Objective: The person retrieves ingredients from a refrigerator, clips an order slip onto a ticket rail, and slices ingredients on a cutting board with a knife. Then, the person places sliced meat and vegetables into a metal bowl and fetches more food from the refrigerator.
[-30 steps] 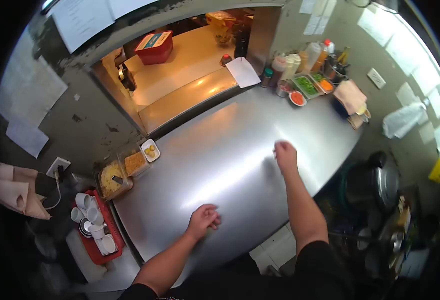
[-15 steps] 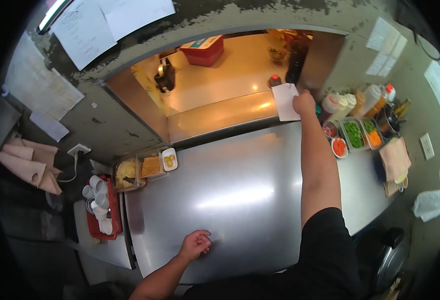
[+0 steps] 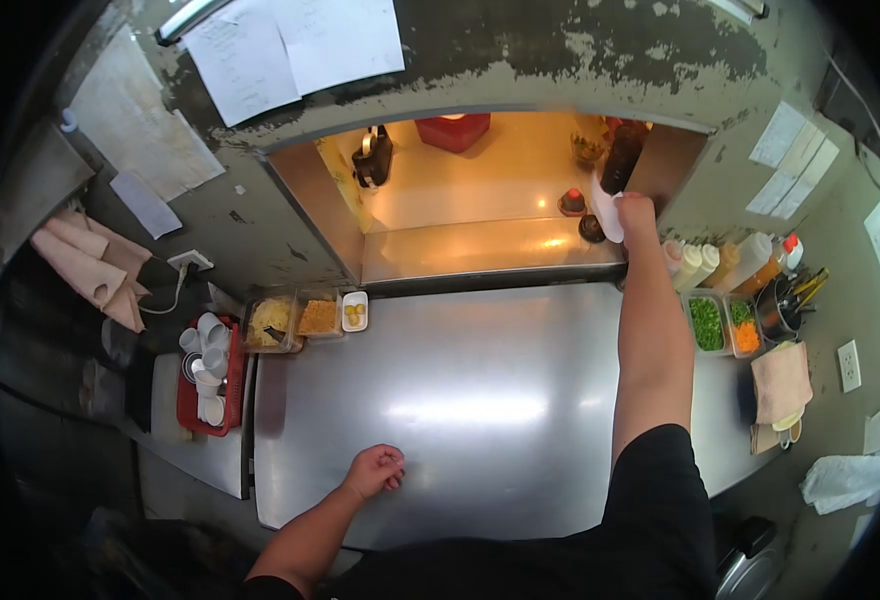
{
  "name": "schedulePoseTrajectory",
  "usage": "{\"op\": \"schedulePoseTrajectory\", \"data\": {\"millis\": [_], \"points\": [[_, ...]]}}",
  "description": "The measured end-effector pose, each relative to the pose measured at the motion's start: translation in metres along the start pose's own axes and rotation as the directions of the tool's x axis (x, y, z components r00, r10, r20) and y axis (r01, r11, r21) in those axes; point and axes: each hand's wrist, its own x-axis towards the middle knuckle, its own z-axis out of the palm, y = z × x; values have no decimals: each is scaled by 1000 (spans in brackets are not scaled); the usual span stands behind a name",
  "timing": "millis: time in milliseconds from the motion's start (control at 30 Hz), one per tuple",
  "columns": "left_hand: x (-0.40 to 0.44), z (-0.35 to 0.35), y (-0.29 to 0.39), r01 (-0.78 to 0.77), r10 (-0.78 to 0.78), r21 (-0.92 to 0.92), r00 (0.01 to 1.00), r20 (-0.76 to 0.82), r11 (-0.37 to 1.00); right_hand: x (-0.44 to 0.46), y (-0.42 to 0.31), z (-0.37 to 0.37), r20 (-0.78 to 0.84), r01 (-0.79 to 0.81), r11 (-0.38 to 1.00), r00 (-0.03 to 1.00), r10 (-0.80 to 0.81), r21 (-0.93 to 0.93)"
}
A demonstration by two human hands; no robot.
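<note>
My right hand [image 3: 636, 215] reaches into the serving window at its right end, closed on a white slip of paper [image 3: 606, 206]. The slip is seen nearly edge-on and stands close to a dark, tall bottle [image 3: 622, 160]. Just left of it on the window ledge are a small red-capped bottle [image 3: 572, 202] and a round dark item [image 3: 591, 229]. Over the front of the steel counter [image 3: 460, 350] hovers my left hand [image 3: 377, 470], its fingers curled in with nothing visible in them.
Squeeze bottles [image 3: 725, 262] and tubs of chopped greens [image 3: 706, 322] line the right side. Food containers [image 3: 274, 322] and a red basket [image 3: 232, 395] of white cups stand at the left. A folded cloth [image 3: 782, 382] lies at the right.
My right hand has carried the paper deeper into the window, and the slip has turned from face-on to edge-on. The view has tilted upward. My left hand stays over the counter, still curled.
</note>
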Motion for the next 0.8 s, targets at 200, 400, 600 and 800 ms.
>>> {"op": "schedulePoseTrajectory", "data": {"millis": [200,400,600,800], "points": [[0,5,-1,-26,27,30,999,-35,999,-45,-70,-6,88,48,998,995,-50,30],[-5,10,-5,-48,50,30,996,-74,998,-127,-132,1,147,112,985,980,-131,132],[-50,3,-27,-296,309,401,950,34,867,-202,-197,14,187,158,951,959,-212,266],[-142,-31,-69,-254,360,496,924,-129,830,-222,-264,40,192,212,898,934,-302,385]]}}
